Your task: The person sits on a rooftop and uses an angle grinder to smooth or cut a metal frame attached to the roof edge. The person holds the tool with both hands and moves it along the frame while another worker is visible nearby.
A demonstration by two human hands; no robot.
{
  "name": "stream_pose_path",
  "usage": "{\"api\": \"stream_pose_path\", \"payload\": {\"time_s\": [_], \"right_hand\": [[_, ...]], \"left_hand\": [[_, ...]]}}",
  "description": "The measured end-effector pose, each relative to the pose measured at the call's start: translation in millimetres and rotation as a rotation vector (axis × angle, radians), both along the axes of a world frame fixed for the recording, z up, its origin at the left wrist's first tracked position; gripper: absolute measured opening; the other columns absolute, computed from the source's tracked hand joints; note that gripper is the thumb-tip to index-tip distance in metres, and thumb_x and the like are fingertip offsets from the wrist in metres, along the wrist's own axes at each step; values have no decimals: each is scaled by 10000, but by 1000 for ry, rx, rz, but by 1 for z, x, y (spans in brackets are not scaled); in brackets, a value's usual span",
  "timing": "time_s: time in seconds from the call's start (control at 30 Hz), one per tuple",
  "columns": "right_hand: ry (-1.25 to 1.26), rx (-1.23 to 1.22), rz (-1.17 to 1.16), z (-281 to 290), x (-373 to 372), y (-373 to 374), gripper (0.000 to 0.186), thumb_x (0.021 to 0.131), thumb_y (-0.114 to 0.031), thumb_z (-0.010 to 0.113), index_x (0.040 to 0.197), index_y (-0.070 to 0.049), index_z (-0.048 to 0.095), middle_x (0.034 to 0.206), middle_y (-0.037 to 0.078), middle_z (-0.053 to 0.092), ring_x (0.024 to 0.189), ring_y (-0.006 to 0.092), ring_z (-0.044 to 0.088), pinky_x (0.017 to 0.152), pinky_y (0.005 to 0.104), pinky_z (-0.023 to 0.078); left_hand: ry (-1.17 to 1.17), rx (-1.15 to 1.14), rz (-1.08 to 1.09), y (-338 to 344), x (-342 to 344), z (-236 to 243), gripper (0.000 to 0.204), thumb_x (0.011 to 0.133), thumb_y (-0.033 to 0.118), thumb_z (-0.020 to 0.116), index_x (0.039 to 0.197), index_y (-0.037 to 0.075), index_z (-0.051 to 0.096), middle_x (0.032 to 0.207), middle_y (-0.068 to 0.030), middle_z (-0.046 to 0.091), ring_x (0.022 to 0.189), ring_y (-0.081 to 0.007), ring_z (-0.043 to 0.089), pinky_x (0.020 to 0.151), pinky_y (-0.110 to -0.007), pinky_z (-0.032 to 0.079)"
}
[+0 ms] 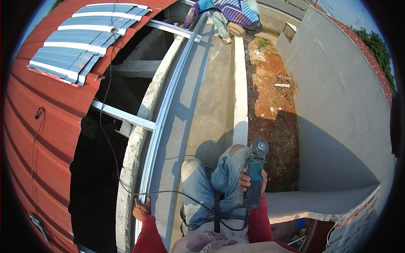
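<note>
My right hand (244, 180) is wrapped round the body of an angle grinder (254, 170), held upright over my right thigh with its disc at the top. A black power cord (174, 192) loops from the grinder's lower end across my lap and over the rail toward the roof. With my left hand (142, 208) I grip the near part of a long galvanized steel channel (165, 103), its fingers curled at the edge. The channel runs away from me beside the concrete ledge, touching a steel crosspiece (122, 115).
Red metal roofing (46, 114) lies left, with blue-grey sheets (84, 40) on it and a dark opening beside it. A co-worker (232, 14) sits at the ledge's far end. Right of the ledge (211, 92), bare ground (270, 109) lies below, before a grey wall (337, 84).
</note>
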State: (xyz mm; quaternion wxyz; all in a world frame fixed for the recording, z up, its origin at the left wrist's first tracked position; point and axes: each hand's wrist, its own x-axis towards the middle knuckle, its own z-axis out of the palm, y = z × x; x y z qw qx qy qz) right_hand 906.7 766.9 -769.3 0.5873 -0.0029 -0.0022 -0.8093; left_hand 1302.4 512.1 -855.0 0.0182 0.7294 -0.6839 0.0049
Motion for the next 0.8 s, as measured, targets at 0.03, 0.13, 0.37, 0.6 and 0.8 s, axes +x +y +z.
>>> {"api": "stream_pose_path", "payload": {"time_s": [0.03,0.13,0.37,0.6,0.8], "right_hand": [[1,1,-1,0,0,0,636,877,-514,591,1244,-32,400,922,63,472,808,171,499,733,383,489],[8,4,-2,-1,0,0,632,877,-513,589,1243,-33,401,922,63,471,805,170,498,735,381,488],[-6,4,-5,0,1,-1,633,878,-514,588,1242,-31,402,924,63,470,805,171,499,736,380,487],[-7,-9,23,-2,2,-1,623,887,-506,587,1241,-26,406,928,68,478,815,175,508,742,390,493],[-12,-41,41,-3,-4,6,642,886,-501,608,1258,-26,390,952,82,478,821,184,513,755,401,496]], "left_hand": [[-3,6,1,0,0,0,734,702,696,678,1036,43,645,825,-231,696,784,-403,687,704,-472,542],[-2,-27,-10,1,-2,2,731,699,699,680,1017,41,645,820,-228,697,774,-402,688,688,-475,542],[-11,-41,-19,-2,0,-1,755,691,709,682,1035,37,651,818,-226,697,761,-399,688,677,-473,542],[-22,-44,4,0,11,-12,760,691,709,679,1036,31,657,870,-192,713,811,-383,693,711,-462,547],[28,30,13,3,-2,2,728,694,729,662,1000,70,641,916,-162,715,846,-353,694,735,-437,550]]}}
